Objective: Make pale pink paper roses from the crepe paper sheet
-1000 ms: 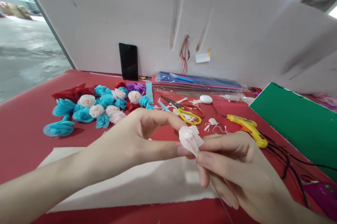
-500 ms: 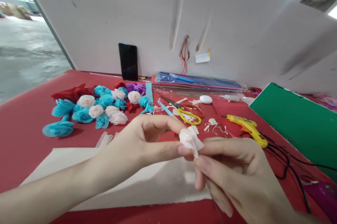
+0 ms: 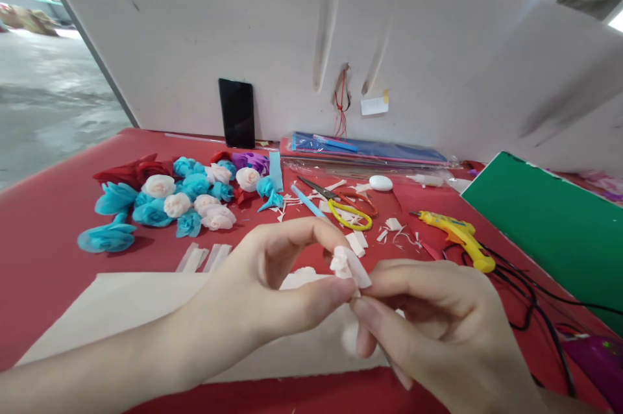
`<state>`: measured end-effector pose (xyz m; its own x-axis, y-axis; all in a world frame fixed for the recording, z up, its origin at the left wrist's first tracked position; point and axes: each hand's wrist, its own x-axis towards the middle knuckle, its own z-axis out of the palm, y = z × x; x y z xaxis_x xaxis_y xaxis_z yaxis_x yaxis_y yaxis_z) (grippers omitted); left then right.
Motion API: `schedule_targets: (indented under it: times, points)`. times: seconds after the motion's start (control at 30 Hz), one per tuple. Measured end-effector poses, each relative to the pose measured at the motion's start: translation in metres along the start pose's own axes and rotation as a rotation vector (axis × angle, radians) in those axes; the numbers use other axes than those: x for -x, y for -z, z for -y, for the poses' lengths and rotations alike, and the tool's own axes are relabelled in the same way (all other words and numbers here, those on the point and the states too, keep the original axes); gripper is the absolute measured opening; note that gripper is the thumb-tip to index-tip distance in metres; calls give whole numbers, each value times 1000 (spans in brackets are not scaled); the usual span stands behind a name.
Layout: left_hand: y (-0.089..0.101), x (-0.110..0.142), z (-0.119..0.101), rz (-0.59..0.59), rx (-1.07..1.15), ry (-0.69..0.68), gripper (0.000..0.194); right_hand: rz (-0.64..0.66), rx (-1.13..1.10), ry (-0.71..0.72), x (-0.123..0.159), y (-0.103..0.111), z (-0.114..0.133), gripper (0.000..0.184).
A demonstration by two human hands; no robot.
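Between my two hands is a small pale pink paper flower (image 3: 346, 265), held up over a pale paper sheet (image 3: 131, 310). My left hand (image 3: 287, 271) pinches its left side between thumb and index finger. With thumb and fingers closed, my right hand (image 3: 428, 316) grips the flower's base and a petal edge from the right. A thin stem shows below the right fingers. Behind the hands lie yellow-and-red-handled scissors (image 3: 349, 214) among pink paper scraps (image 3: 357, 243).
Blue, pink, red and purple paper flowers (image 3: 195, 187) are heaped at the left. A yellow glue gun (image 3: 455, 239) with a black cord lies right, beside a green board (image 3: 549, 232). A phone (image 3: 237, 114) leans on the back wall, near plastic-wrapped paper (image 3: 389, 153).
The flower has been turned and tilted between my fingers, so a petal now stands out to its right. Both hands have shifted slightly; the right one moved a little left.
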<state>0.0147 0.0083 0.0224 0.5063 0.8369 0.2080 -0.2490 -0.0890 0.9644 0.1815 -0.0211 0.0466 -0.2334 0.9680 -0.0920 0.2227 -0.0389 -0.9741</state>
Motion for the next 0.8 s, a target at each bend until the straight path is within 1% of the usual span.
schedule_targets:
  times: [0.1, 0.17, 0.27, 0.37, 0.4, 0.47, 0.57, 0.7, 0.8]
  points:
    - [-2, 1, 0, -22, -84, -37, 13, -14, 103, 72, 0, 0, -2, 16]
    - [-3, 3, 0, -14, -123, -47, 15, -35, 162, 133, 0, 0, -3, 16]
    - [-2, 6, 1, 37, -135, -29, 16, -42, 244, 238, 1, 2, -7, 17]
    - [0, 8, 1, 77, -133, -6, 12, -11, 302, 367, 0, 4, -10, 16]
    - [0, 8, 0, 82, -127, 2, 11, 1, 312, 386, -1, 5, -11, 15]
    - [1, 8, -1, 83, -122, 10, 9, 8, 317, 362, -2, 6, -11, 15]
    - [1, 6, -3, 53, -189, -21, 9, -13, 268, 255, -3, 5, -9, 18]
    - [1, 5, -5, 11, -295, -41, 13, 75, 143, 201, -6, 4, -7, 15]
    - [2, 6, -6, 38, -423, -105, 17, 108, 51, 87, -8, 4, -7, 12]
